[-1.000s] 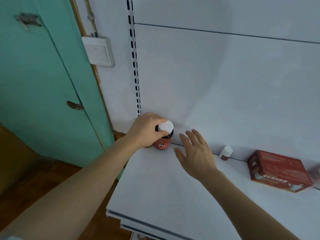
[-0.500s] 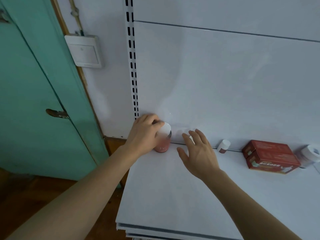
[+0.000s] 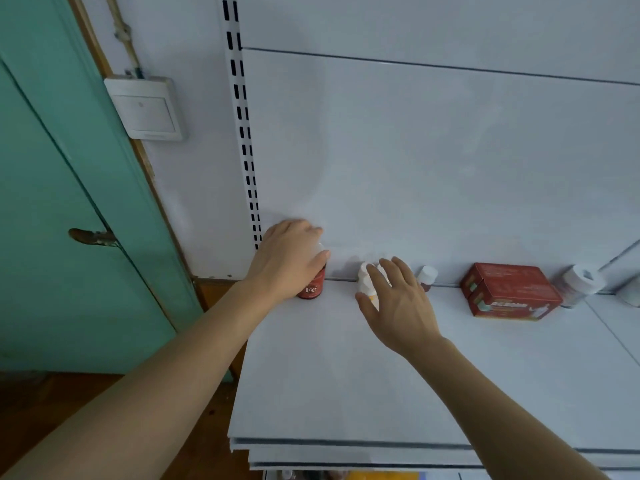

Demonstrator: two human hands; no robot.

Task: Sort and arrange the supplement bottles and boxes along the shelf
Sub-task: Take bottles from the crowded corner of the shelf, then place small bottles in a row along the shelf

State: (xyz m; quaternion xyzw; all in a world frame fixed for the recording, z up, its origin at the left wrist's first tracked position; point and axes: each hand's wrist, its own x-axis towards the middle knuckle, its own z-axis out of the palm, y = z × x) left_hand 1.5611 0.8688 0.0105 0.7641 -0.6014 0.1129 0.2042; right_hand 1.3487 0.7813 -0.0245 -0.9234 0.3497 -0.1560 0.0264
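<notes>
Item: red Fe bottle (image 3: 312, 285), upright at back-left corner of shelf (image 3: 346, 375), against rear panel. L hand (image 3: 289, 258) curled over its cap from above, gripping. White bottle (image 3: 366, 284) just right of Fe bottle; R hand (image 3: 398, 303) fingers spread, reaching at it, contact unclear, no grip shown. Small bottle (image 3: 426, 277) & red boxes (image 3: 509, 291) further right of Fe bottle. Handling, est.: rigid plastic, light, smooth; tips easily, so take by cap or around body.
</notes>
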